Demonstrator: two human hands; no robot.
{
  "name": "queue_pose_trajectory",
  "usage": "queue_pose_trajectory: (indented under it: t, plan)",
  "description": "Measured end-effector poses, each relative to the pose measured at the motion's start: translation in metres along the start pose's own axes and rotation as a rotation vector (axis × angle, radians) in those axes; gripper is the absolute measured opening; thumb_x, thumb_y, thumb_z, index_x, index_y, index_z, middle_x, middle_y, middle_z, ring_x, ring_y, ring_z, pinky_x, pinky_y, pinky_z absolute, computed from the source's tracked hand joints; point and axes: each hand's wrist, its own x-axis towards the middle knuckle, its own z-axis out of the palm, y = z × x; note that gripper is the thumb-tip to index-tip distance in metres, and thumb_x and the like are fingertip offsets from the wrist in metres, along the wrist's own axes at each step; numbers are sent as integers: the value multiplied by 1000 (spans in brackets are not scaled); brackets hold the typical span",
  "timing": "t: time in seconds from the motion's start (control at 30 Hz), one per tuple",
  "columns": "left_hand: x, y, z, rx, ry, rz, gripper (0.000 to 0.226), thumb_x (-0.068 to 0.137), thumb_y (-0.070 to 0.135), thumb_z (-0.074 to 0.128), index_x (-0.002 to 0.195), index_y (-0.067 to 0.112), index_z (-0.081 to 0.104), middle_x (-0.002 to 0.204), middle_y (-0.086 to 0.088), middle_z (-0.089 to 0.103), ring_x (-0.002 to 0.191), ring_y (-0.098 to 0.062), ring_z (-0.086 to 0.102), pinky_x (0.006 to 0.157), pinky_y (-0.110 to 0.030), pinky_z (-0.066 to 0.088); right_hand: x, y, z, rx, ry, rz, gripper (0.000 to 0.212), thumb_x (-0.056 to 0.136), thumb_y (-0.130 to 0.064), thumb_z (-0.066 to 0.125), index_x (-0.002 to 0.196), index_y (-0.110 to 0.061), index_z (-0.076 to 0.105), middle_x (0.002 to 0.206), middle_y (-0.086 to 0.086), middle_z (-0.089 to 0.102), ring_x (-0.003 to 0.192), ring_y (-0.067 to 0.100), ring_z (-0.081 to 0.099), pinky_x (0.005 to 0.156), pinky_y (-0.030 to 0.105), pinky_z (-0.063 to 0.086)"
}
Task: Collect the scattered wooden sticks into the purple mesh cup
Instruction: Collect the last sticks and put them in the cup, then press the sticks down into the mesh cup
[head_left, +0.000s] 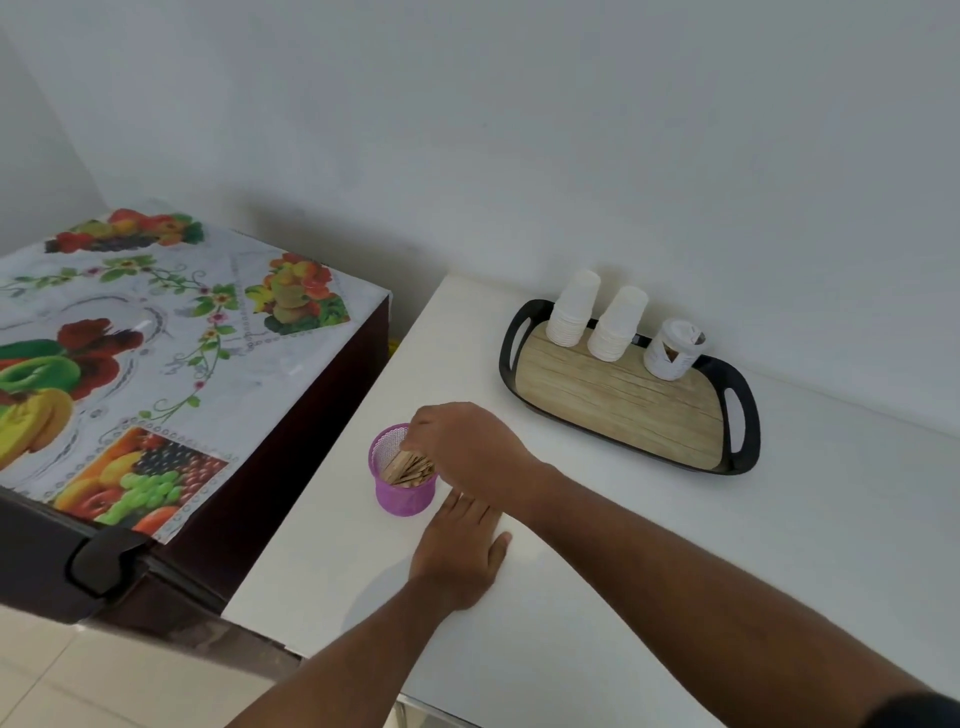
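Fingers (415, 441) of my right hand (462, 447) curl down over the mouth of the purple mesh cup (400, 493), bunched around the tops of the wooden sticks (408, 470) so the bundle drops in upright instead of fanning out; whether I am truly pinching them or only steadying them I cannot tell, since my knuckles hide the tips. My left hand (460, 551) lies flat and open on the white table (597, 597), just nearer to me than the cup, holding nothing; I judge it is there to brace me. Sticks fill the cup directly under my right fingers, too many and too packed to count. I see none loose on the table, so the collecting looks nearly done. Beyond my right fingers, well apart, sits one black-rimmed tray (623, 410) carrying two stacks of paper cups (571, 312) and one small white container (670, 353). Left of my fingers stands one cabinet under a fruit-print cloth (156, 364).
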Motion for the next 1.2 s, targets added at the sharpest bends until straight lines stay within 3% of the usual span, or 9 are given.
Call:
queue_pose_trajectory:
  t: [0.13,0.27,0.43,0.5,0.7,0.87,0.93,1.03,1.2]
  plan:
    - [1,-3,4,-38,-13,-25,72,99,62,15,156,24,37,161,4,42,149,-21,39,119,-30,16,22,-5,1,-16,-162,30,45,98,-20,70,140,-8,60,137,12,66,121,30,67,106,41,54]
    - [0,-1,-1,-77,-3,-33,63,102,56,24,154,24,38,161,3,41,149,-20,38,122,-30,19,28,-2,19,-36,-179,36,50,95,-24,74,142,-13,60,140,7,64,124,26,64,107,40,53]
    - [-1,-2,1,-132,-4,-81,54,100,56,27,137,25,52,140,4,62,127,-20,59,109,-35,49,9,5,47,280,199,104,60,87,-28,80,143,-22,59,149,0,57,138,19,48,110,38,49]
    - [-1,-3,4,-187,26,-97,46,99,56,30,128,29,54,127,6,68,114,-17,65,99,-30,55,4,3,55,420,326,210,67,89,-44,74,149,-26,49,156,-5,49,145,17,40,116,40,40]
    - [-1,-5,15,-230,29,-103,46,104,54,32,147,40,29,148,11,53,135,-14,51,112,-27,42,-1,-1,81,467,163,237,98,86,-74,58,163,-30,16,173,-9,13,160,16,9,128,50,21]
    - [1,-5,22,-139,43,-87,49,105,54,22,151,38,21,155,8,44,146,-19,40,114,-28,27,1,-6,80,591,183,352,121,69,-81,72,159,-41,1,171,-12,13,159,20,16,124,47,30]
    - [0,-7,25,-41,28,-71,57,103,58,5,156,37,5,166,6,25,155,-22,21,119,-35,13,2,-9,84,635,142,367,127,64,-73,82,157,-45,0,167,-12,22,153,20,29,118,45,41]
    - [-2,-7,24,-59,53,-61,69,91,57,-23,153,37,0,166,5,28,154,-21,25,118,-33,13,4,-10,90,711,185,407,128,63,-62,89,156,-47,2,160,-11,36,145,20,44,111,41,51]
    - [-2,-6,16,-151,79,-84,59,98,56,10,153,36,18,157,10,43,145,-16,41,115,-24,21,-3,-7,94,791,323,413,126,61,-58,92,155,-49,8,150,-13,47,134,14,53,104,34,56]
